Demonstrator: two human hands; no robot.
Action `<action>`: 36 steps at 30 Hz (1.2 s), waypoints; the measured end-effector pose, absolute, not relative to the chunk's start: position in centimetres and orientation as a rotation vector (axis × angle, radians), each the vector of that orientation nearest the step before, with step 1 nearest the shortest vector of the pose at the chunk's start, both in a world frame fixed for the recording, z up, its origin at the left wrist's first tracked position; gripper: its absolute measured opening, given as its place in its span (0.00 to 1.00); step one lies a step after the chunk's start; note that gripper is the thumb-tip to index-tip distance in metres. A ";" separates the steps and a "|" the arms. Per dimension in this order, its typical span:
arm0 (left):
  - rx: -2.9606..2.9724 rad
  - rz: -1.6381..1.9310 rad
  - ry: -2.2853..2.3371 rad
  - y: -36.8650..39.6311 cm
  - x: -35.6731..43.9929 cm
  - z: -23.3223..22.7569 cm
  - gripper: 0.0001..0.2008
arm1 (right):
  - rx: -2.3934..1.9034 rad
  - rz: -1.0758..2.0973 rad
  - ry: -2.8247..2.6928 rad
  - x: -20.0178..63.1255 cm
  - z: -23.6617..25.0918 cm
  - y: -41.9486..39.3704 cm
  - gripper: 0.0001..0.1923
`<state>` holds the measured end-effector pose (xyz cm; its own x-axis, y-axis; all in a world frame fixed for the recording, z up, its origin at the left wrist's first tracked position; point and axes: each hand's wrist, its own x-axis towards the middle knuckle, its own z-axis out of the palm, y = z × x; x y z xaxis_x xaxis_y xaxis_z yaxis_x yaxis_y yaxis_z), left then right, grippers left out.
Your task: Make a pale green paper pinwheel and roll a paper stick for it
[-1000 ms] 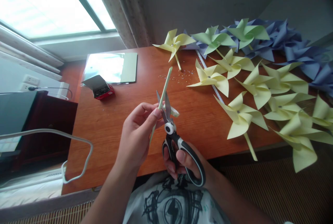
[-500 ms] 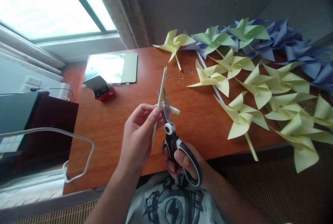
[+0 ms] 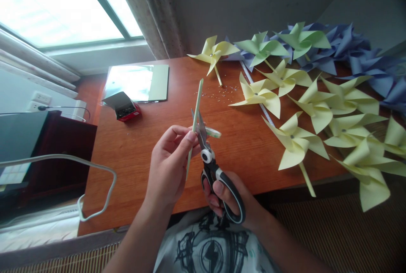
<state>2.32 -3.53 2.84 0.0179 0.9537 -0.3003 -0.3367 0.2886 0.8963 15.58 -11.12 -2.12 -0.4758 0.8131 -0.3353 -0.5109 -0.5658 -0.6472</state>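
My left hand [image 3: 169, 158] pinches a thin pale green paper stick [image 3: 198, 103] upright between thumb and fingers. In my right hand [image 3: 226, 192] are black-and-white scissors [image 3: 208, 156], thumb and fingers through the handles. The blades stand slightly apart right beside the stick at my left fingertips; whether they touch it I cannot tell. Behind the blades, a short whitish piece with green marks [image 3: 213, 132] sticks out to the right; its other end is hidden by the blades and fingers.
Yellow pinwheels [image 3: 293, 139], green pinwheels [image 3: 260, 48] and blue pinwheels [image 3: 342, 48] cover the right of the wooden desk [image 3: 139, 146]. An open red box [image 3: 127, 110] and a glossy pack of paper [image 3: 158, 82] lie at left. A white cable [image 3: 95, 165] hangs by the left edge.
The scissors' handles have drawn closer together and the blades have narrowed. My left hand and the stick stay nearly in place.
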 end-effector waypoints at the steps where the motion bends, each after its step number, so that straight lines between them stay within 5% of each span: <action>1: 0.724 1.152 1.105 -3.5 2.3 2.9 0.08 | -0.818 2.086 -0.596 15.6 -2.1 -11.2 0.25; 16: 0.651 1.176 1.120 -3.3 2.3 2.7 0.09 | -0.956 2.067 -0.682 15.5 -1.5 -10.7 0.28; 28: 0.656 1.319 1.156 -2.3 0.8 1.5 0.07 | -1.094 2.113 -0.902 17.0 -1.6 -8.3 0.21; 36: 0.623 1.446 1.196 -2.2 -0.9 1.1 0.05 | -1.492 1.356 -1.683 16.6 1.3 -6.7 0.07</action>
<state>-0.92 -2.20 1.12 -0.2569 0.9378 -0.2337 -0.4060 0.1147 0.9066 16.61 -6.74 1.33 -0.2662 0.9354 -0.2328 0.4263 -0.1023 -0.8988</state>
